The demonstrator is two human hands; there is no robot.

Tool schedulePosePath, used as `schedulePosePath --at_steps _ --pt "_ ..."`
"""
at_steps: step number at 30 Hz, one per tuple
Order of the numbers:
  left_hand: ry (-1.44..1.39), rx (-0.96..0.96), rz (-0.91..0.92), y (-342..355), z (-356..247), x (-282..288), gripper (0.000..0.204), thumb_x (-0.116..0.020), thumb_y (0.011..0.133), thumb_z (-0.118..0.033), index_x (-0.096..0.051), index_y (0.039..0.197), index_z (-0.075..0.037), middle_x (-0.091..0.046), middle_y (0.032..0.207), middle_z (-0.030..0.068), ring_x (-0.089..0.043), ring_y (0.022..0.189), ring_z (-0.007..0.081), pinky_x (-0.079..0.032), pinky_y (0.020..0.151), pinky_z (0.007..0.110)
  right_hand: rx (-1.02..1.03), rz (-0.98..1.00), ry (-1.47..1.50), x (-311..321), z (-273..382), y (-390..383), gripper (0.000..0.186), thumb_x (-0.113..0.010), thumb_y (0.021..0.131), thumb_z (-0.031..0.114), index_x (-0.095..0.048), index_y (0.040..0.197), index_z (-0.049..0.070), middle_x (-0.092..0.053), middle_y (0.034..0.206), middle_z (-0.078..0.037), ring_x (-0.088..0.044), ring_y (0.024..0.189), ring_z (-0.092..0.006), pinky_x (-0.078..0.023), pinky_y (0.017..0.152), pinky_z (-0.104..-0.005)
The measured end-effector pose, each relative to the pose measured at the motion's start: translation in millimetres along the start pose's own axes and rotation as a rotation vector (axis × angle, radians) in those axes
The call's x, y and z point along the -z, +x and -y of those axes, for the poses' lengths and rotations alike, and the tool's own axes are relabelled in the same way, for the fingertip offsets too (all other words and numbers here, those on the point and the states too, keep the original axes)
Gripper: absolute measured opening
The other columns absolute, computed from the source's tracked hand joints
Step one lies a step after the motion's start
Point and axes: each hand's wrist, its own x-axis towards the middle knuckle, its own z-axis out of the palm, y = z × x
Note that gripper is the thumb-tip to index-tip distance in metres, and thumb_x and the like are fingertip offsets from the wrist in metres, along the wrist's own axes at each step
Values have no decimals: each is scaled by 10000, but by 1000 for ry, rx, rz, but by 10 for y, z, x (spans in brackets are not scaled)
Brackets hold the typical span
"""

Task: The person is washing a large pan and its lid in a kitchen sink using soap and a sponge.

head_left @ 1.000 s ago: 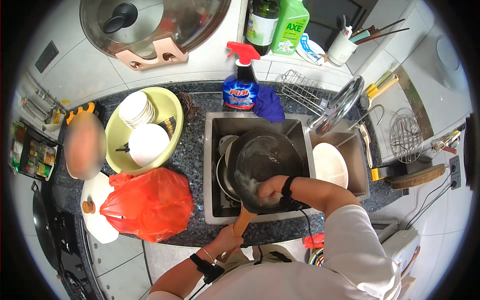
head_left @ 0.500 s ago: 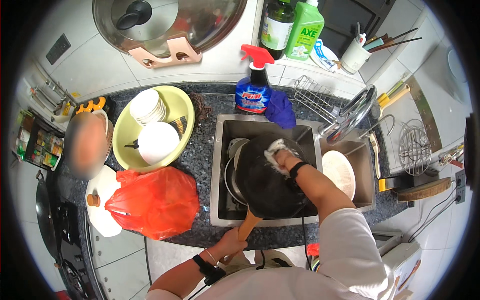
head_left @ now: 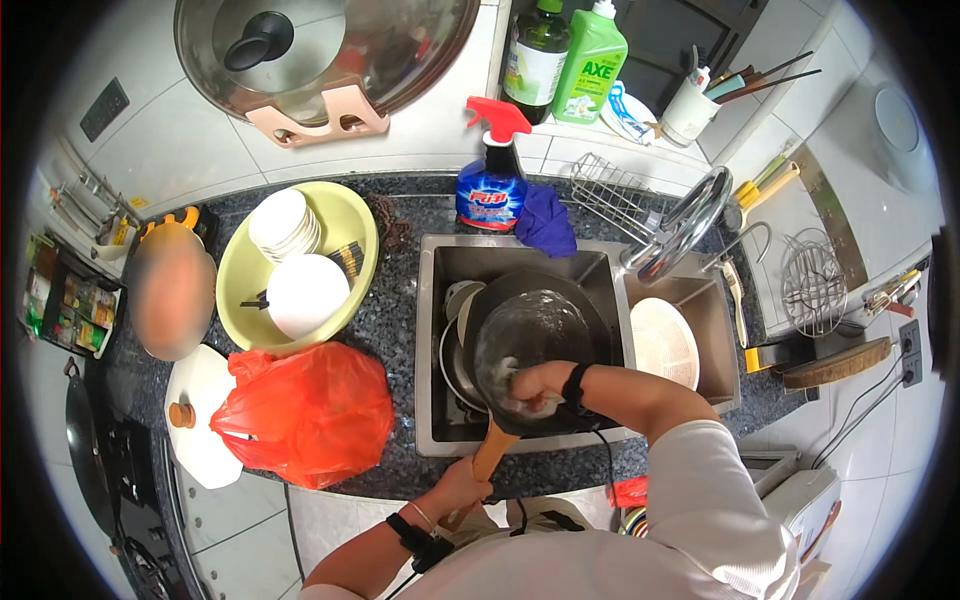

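A black wok (head_left: 540, 325) is tilted over the left basin of the sink (head_left: 428, 400), with suds smeared inside it. My left hand (head_left: 459, 484) is wrapped round its wooden handle (head_left: 493, 452) near the counter's front edge. Inside the wok, low and close to the handle, my right hand (head_left: 543, 382) presses a soapy whitish cloth (head_left: 512, 378) against the surface. Foam and the fingers partly hide the cloth. Beneath the wok, a stack of pots or bowls (head_left: 452, 340) shows only at its left edge.
To the left are a yellow-green basin (head_left: 232, 300) of white dishes, a red plastic bag (head_left: 310, 415) and a white lid (head_left: 205, 455). A spray bottle (head_left: 490, 190) and purple cloth (head_left: 546, 222) stand behind the sink. The chrome faucet (head_left: 690, 225) rises at right, above a strainer (head_left: 665, 345).
My right hand has moved the cloth from the wok's far right side down toward the handle. Suds now spread over more of the inside. My left hand keeps its hold.
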Motion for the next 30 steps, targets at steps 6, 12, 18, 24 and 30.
schedulePosePath --at_steps 6,12,18,24,30 --pt "-42 -1 -46 45 123 -18 303 -615 725 -25 -448 973 19 -536 629 74 -525 449 149 -429 401 285 367 94 -213 529 522 366 311 -435 866 224 -554 956 -49 -617 779 -187 -592 584 -244 -462 498 -333" --pt "-29 21 -12 25 62 -18 389 -629 702 -57 -464 1043 30 -562 723 92 -550 516 155 -448 461 281 176 -265 1144 1158 27 418 384 -388 932 292 -436 1143 -26 -595 985 -225 -627 816 -325 -545 712 -435" --pt "12 -4 -27 25 63 -8 381 -626 709 -52 -462 1039 41 -556 735 93 -568 534 157 -468 474 285 26 -425 953 1149 -762 351 281 -498 890 316 -490 1079 109 -507 899 -68 -549 711 -237 -499 636 -395" --pt "-27 55 -11 31 120 7 348 -628 713 -65 -461 1000 38 -550 742 89 -573 535 157 -475 473 280 -97 -521 968 936 -732 -198 347 -555 840 362 -517 1073 108 -498 900 -53 -511 702 -243 -444 598 -409" --pt "-8 -19 20 17 23 21 318 -622 712 -56 -456 965 39 -548 726 92 -567 510 160 -467 456 284 338 -942 426 1138 -491 334 331 -561 834 309 -568 866 -20 -569 709 -144 -570 605 -304 -440 560 -424"
